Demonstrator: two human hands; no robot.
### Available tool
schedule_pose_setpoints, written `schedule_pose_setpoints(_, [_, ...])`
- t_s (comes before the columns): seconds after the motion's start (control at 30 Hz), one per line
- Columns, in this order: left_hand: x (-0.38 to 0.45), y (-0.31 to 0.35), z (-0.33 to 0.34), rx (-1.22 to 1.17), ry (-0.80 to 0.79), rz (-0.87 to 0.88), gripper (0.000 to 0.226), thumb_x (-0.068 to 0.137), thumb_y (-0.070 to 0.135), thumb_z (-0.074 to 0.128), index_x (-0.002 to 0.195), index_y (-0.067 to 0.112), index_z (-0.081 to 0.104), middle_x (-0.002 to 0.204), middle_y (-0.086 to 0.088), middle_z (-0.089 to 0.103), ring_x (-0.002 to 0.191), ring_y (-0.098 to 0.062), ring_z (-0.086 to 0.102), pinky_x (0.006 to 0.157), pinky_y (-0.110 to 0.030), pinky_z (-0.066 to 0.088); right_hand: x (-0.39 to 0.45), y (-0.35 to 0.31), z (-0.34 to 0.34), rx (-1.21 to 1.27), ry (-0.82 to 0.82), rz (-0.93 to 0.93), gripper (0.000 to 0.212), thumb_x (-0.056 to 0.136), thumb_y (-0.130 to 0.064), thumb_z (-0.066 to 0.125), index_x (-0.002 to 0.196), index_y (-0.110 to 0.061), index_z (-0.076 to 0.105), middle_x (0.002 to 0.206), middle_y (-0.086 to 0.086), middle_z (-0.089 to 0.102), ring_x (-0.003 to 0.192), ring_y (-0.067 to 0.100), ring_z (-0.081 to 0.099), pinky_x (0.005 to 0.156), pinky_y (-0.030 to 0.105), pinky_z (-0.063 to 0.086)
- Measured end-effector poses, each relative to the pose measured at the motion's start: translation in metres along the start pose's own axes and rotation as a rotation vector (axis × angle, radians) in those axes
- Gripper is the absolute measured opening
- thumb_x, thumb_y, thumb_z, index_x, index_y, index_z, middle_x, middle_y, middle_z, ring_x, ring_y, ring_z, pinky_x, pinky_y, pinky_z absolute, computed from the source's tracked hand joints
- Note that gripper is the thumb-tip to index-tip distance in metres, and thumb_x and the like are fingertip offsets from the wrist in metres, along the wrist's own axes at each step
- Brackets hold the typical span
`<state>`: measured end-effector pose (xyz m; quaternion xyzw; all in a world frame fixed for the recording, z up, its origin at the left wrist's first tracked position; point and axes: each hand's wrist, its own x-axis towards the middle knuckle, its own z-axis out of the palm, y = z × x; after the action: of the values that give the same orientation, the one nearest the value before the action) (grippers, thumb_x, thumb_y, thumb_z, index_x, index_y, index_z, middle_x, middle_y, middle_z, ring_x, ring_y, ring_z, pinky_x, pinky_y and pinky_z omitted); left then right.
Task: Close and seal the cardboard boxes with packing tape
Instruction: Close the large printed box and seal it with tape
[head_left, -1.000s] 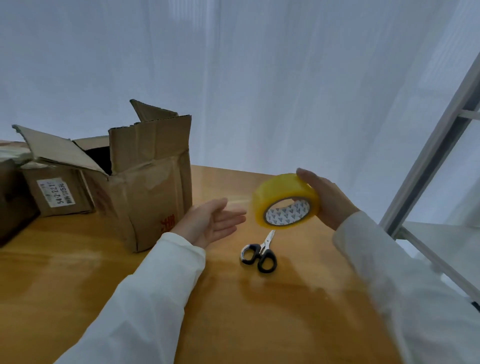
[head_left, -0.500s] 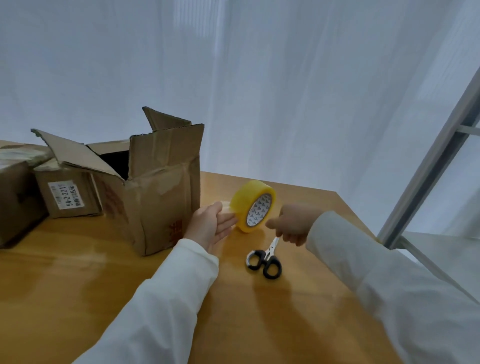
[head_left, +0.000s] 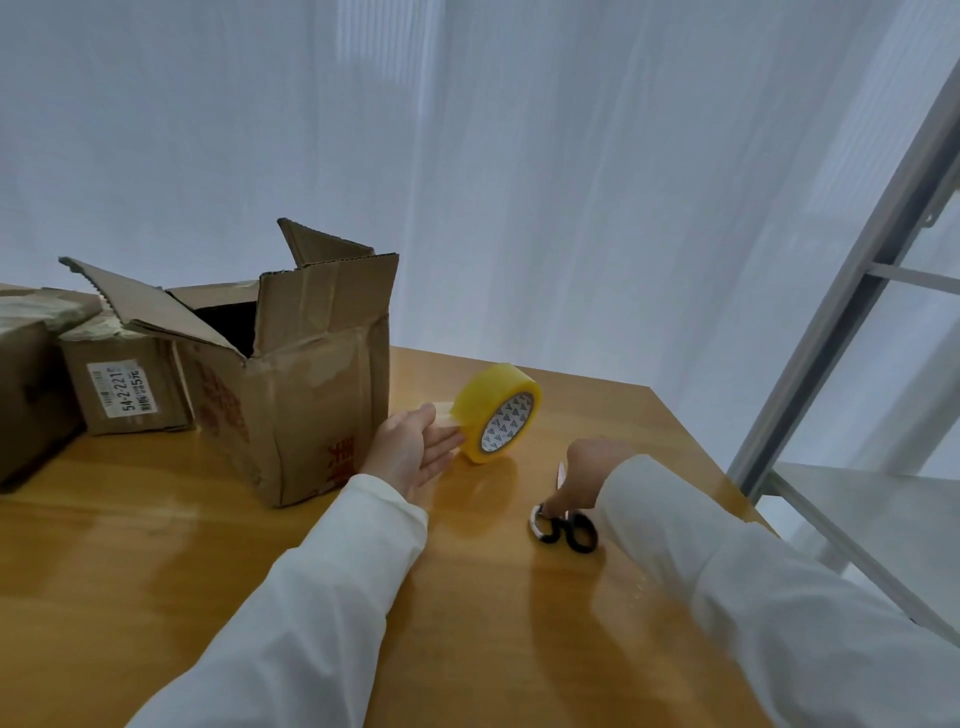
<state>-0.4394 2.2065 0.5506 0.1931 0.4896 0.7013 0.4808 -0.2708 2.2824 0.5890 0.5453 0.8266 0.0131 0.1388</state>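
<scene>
A yellow packing tape roll stands on its edge on the wooden table. My left hand is open, palm turned to the roll, fingertips touching its left side; a short loose tape strip reaches toward my thumb. My right hand is curled down over the black-handled scissors, gripping them near the pivot as they lie on the table. The worn cardboard box stands left of my left hand with its top flaps up and open.
A smaller labelled box and a dark box sit behind and left of the open one. A grey metal shelf frame rises past the table's right edge. A white curtain hangs behind the table.
My right hand let go of the tape roll, which now stands on the table against my left fingers. The right hand dropped onto the scissors and closed on them.
</scene>
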Motion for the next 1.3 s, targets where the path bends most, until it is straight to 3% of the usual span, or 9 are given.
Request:
schedule_pose_setpoints(0.27, [-0.007, 0.004, 0.002, 0.031, -0.013, 0.008, 0.038, 0.103, 0.022, 0.036, 0.138, 0.008, 0.035, 0.099, -0.013, 0.068, 0.091, -0.022, 0.066, 0.077, -0.028, 0.051, 0.0, 0.028, 0.007, 0.098, -0.13, 0.083, 0.037, 0.078, -0.046, 0.071, 0.068, -0.016, 0.053, 0.061, -0.004, 0.056, 0.056, 0.011, 0.052, 0.054, 0.021, 0.042])
schedule_pose_setpoints(0.37, [-0.008, 0.006, -0.001, 0.038, -0.025, 0.002, 0.032, 0.103, 0.022, 0.036, 0.132, 0.01, 0.038, 0.09, -0.011, 0.07, 0.086, -0.021, 0.067, 0.075, -0.029, 0.053, 0.003, 0.036, 0.012, 0.064, -0.046, 0.075, 0.037, 0.078, -0.042, 0.07, 0.066, -0.016, 0.047, 0.065, -0.003, 0.053, 0.057, 0.012, 0.048, 0.051, 0.022, 0.037])
schedule_pose_setpoints(0.47, [-0.01, 0.008, -0.003, 0.045, -0.04, -0.005, 0.02, 0.103, 0.023, 0.036, 0.12, 0.015, 0.042, 0.088, -0.011, 0.071, 0.086, -0.021, 0.068, 0.076, -0.032, 0.053, 0.006, 0.051, 0.016, 0.164, -0.049, 0.091, 0.033, 0.084, -0.042, 0.064, 0.07, -0.015, 0.051, 0.07, -0.001, 0.059, 0.057, 0.012, 0.052, 0.057, 0.023, 0.044])
schedule_pose_setpoints(0.63, [-0.013, 0.009, -0.004, 0.02, -0.069, -0.027, 0.033, 0.103, 0.022, 0.036, 0.134, 0.011, 0.04, 0.095, -0.013, 0.07, 0.09, -0.023, 0.068, 0.075, -0.032, 0.053, -0.001, 0.071, 0.004, 0.984, -0.122, 0.08, 0.025, 0.094, -0.029, 0.056, 0.089, -0.004, 0.06, 0.09, 0.012, 0.07, 0.054, 0.012, 0.046, 0.058, 0.023, 0.049])
schedule_pose_setpoints(0.73, [-0.014, 0.011, -0.004, 0.014, -0.082, -0.047, 0.03, 0.103, 0.022, 0.035, 0.131, 0.012, 0.04, 0.1, -0.015, 0.069, 0.094, -0.025, 0.067, 0.078, -0.032, 0.053, -0.016, 0.073, -0.012, 1.289, -0.311, -0.102, 0.036, 0.084, -0.049, 0.064, 0.09, -0.015, 0.058, 0.08, 0.0, 0.06, 0.055, 0.008, 0.046, 0.063, 0.026, 0.054])
schedule_pose_setpoints(0.83, [-0.015, 0.011, -0.004, 0.017, -0.099, -0.07, 0.031, 0.103, 0.022, 0.034, 0.131, 0.01, 0.039, 0.101, -0.014, 0.068, 0.097, -0.025, 0.066, 0.079, -0.032, 0.053, -0.029, 0.061, -0.019, 1.188, -0.647, -0.284, 0.084, 0.038, -0.073, 0.08, 0.094, -0.015, 0.056, 0.083, 0.001, 0.054, 0.059, 0.01, 0.049, 0.064, 0.031, 0.056])
schedule_pose_setpoints(0.9, [-0.015, 0.01, -0.003, 0.032, -0.114, -0.089, 0.035, 0.103, 0.021, 0.033, 0.135, 0.007, 0.037, 0.107, -0.016, 0.067, 0.101, -0.026, 0.064, 0.082, -0.032, 0.052, -0.03, 0.051, -0.014, 1.085, -0.761, -0.358, 0.106, 0.019, -0.081, 0.076, 0.098, -0.015, 0.053, 0.083, 0.0, 0.054, 0.06, 0.01, 0.052, 0.066, 0.032, 0.057])
schedule_pose_setpoints(1.13, [-0.018, 0.01, -0.001, 0.056, -0.114, -0.112, 0.02, 0.103, 0.022, 0.033, 0.112, 0.009, 0.046, 0.115, -0.018, 0.065, 0.099, -0.026, 0.063, 0.083, -0.033, 0.05, -0.022, 0.026, 0.005, 1.034, -0.871, -0.379, 0.107, 0.02, -0.084, 0.073, 0.099, -0.014, 0.051, 0.086, 0.002, 0.055, 0.067, 0.013, 0.057, 0.074, 0.036, 0.058])
schedule_pose_setpoints(1.3, [-0.017, 0.009, 0.001, 0.019, -0.102, -0.122, 0.019, 0.102, 0.022, 0.036, 0.115, 0.01, 0.043, 0.112, -0.018, 0.065, 0.1, -0.027, 0.063, 0.083, -0.035, 0.05, -0.017, 0.022, 0.018, 1.13, -0.878, -0.332, 0.106, 0.022, -0.083, 0.074, 0.099, -0.013, 0.052, 0.084, 0.003, 0.059, 0.071, 0.017, 0.061, 0.075, 0.039, 0.058])
